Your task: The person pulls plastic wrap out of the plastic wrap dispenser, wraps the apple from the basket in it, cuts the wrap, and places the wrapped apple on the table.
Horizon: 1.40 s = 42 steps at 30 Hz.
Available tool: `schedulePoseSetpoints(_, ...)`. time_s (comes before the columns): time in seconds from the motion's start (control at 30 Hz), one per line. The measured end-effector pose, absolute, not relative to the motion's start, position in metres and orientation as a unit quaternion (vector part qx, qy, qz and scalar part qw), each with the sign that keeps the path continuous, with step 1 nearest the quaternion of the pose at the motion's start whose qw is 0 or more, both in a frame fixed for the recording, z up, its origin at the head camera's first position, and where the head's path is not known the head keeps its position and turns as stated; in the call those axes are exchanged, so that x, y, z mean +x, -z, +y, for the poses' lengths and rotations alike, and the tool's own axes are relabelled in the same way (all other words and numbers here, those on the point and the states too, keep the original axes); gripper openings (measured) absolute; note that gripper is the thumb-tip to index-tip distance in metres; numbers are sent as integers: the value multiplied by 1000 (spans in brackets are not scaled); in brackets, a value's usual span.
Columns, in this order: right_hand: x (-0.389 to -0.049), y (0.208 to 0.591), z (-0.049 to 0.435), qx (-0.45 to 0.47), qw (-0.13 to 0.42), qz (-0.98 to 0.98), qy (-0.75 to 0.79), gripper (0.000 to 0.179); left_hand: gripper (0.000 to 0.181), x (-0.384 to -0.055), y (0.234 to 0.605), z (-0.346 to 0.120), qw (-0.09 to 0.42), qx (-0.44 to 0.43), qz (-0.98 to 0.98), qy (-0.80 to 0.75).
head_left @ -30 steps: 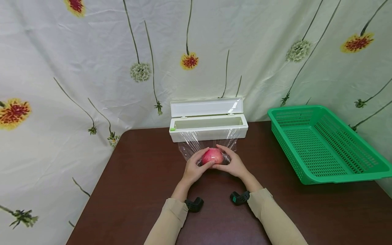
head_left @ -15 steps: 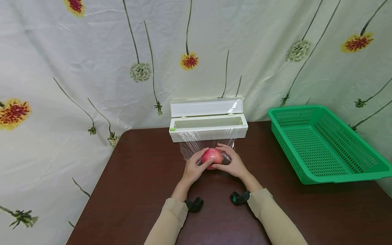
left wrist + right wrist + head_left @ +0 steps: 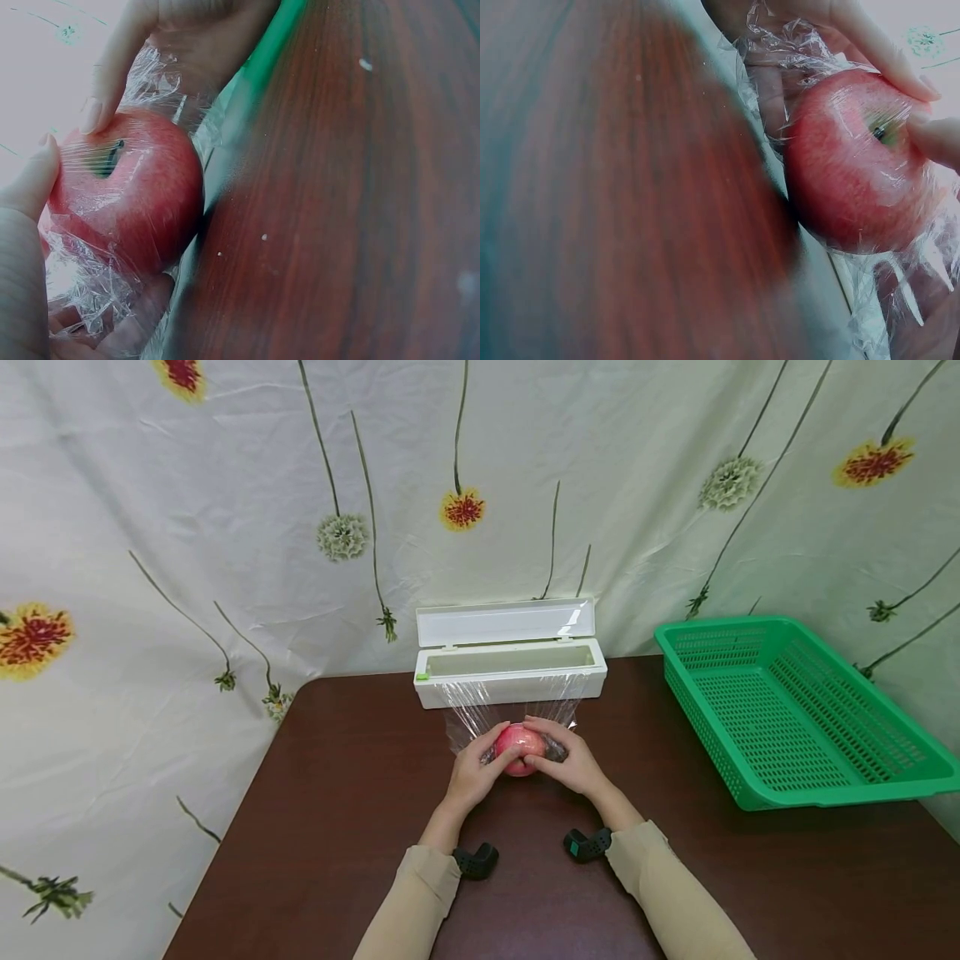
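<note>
A red apple (image 3: 517, 742) sits between both hands, with clear plastic wrap (image 3: 467, 714) stretched over it. The left hand (image 3: 471, 772) grips its left side, thumb on top near the stem; the right hand (image 3: 576, 764) grips the other side, thumb also near the stem. Seen from the left wrist, film lies taut across the stem hollow of the apple (image 3: 154, 191), and crumpled wrap (image 3: 90, 289) bunches at its side. Fingers curl around and partly under the apple (image 3: 847, 184) in the right wrist view. Behind the hands, the film runs up to a white wrap dispenser box (image 3: 517, 691).
The dispenser's lid (image 3: 506, 624) stands raised against the flower-print cloth (image 3: 247, 527). A green plastic basket (image 3: 738, 768) stands at the right of the dark brown table (image 3: 330, 827). Small pale specks dot the tabletop in the left wrist view.
The thumbs have shifted slightly on the apple, the right one towards the stem and off the left thumb. More of the apple's near side now shows. The dispenser and basket have stayed put.
</note>
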State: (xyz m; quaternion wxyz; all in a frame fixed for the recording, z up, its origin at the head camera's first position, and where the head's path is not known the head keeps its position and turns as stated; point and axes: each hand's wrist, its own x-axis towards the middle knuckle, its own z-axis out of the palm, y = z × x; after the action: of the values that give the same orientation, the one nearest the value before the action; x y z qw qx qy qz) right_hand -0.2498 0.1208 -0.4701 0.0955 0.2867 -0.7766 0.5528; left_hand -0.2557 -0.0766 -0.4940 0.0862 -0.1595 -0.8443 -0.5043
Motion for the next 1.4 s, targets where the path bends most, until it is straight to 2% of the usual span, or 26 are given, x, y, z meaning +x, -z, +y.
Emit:
schedulePoseSetpoints(0.1,-246,464,120,287,82,-778,-552,53,55,-256,494,-77,92,-163,-842,506)
schedulePoseSetpoints(0.33,-246,465,120,284,53,-788,-543,65,53,-256,495,-77,102,-156,-846,499)
schedulePoseSetpoints(0.57,-265,495,122,280,47,-792,-541,72,54,-255,496,-77,111,-127,-850,499)
schedulePoseSetpoints(0.9,-269,498,123,266,47,-802,-533,69,54,-257,497,-76,158,-123,-859,471)
schedulePoseSetpoints(1.1,-268,497,122,240,44,-809,-534,67,56,-256,497,-77,192,-163,-841,479)
schedulePoseSetpoints(1.2,-268,497,122,233,42,-813,-533,68,55,-256,496,-78,185,-194,-822,502)
schedulePoseSetpoints(1.4,-268,496,122,223,38,-813,-537,66,60,-256,495,-77,137,-245,-797,535)
